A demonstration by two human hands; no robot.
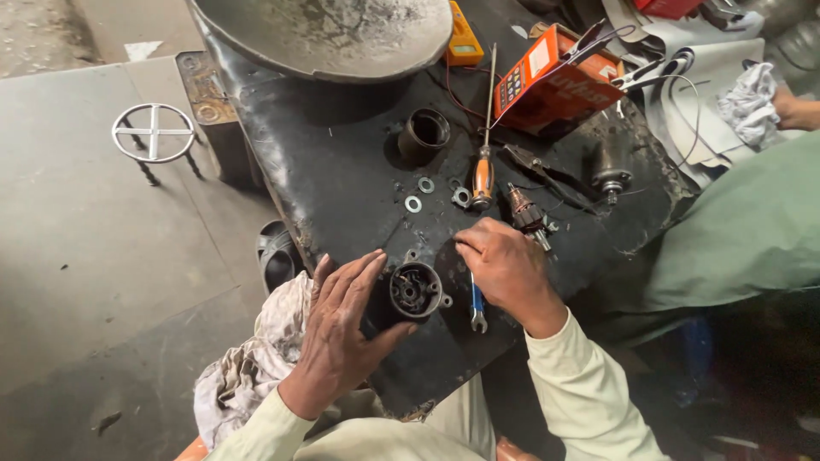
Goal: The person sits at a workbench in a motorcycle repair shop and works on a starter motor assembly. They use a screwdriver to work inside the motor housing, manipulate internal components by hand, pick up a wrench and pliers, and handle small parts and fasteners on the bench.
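My left hand (340, 329) grips a dark round motor housing (414, 291), open end up, at the near edge of the black oily bench (342, 179). My right hand (504, 266) rests on the bench just right of the housing, fingers curled and pressed down; whether it pinches a small part is hidden. A blue spanner (477, 311) lies under that hand. Just beyond my right hand lies a copper-wound armature (525, 213).
Washers (419, 194), an orange-handled screwdriver (484, 162), a black cylindrical sleeve (424, 135), pliers (538, 171) and another motor part (612, 166) lie farther back. An orange meter (555, 81) with leads and a large metal dish (333, 34) stand at the far edge. Another person in green (752, 222) sits right.
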